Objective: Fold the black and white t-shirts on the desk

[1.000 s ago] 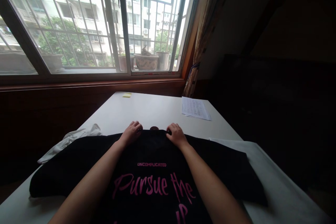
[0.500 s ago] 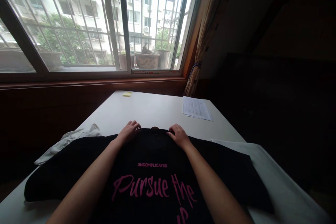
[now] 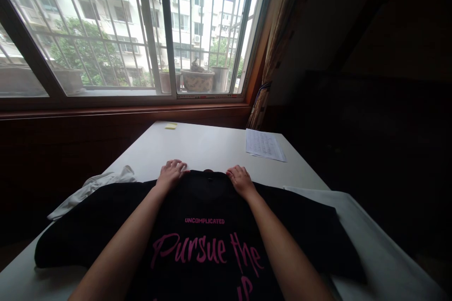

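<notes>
A black T-shirt (image 3: 208, 200) with pink lettering lies spread out before me, its sleeves reaching to both sides and its collar at the far end. My left hand (image 3: 172, 174) is closed on the shirt at the left of the collar, thumb along the edge. At the right of the collar, my right hand (image 3: 240, 180) is closed on the fabric with its fingers curled. Between the hands, a small dark brown rounded thing (image 3: 208, 170) shows just behind the collar; most of it is hidden. The shirt's lower part runs out of view.
Under the shirt is a white table (image 3: 201, 146). A crumpled white cloth (image 3: 93, 186) lies by the left sleeve, and a pale cloth (image 3: 356, 216) extends beyond the right one. Farther back are yellow sticky notes (image 3: 171, 126) and printed papers (image 3: 264, 145), below a barred window (image 3: 173, 33).
My left hand has shifted slightly left and its fingers have lifted a little. The fingers of my right hand have moved slightly left along the collar. The shirt lies nearly the same.
</notes>
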Demonstrator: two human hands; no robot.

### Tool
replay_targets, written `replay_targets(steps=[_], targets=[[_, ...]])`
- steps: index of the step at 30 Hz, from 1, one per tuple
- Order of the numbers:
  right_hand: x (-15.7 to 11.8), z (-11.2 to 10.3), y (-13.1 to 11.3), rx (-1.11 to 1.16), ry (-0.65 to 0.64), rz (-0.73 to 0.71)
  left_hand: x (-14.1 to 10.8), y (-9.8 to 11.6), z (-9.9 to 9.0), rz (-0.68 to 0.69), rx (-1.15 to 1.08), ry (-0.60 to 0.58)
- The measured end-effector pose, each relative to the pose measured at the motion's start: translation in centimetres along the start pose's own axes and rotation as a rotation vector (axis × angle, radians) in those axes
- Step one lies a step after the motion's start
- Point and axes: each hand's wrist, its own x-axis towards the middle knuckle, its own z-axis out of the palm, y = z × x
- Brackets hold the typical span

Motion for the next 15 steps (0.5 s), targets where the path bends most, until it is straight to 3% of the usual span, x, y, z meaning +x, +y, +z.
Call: replay_targets(steps=[7,15], targets=[[-0.9,-1.3,0.3,0.066,-0.029,-0.052,0.1,-0.1,0.4,-0.031,0.057,-0.007],[-5.2,-4.1,-0.4,0.052,-0.113,-0.134,0.1,0.0,0.6,-0.038,0.104,-0.003]])
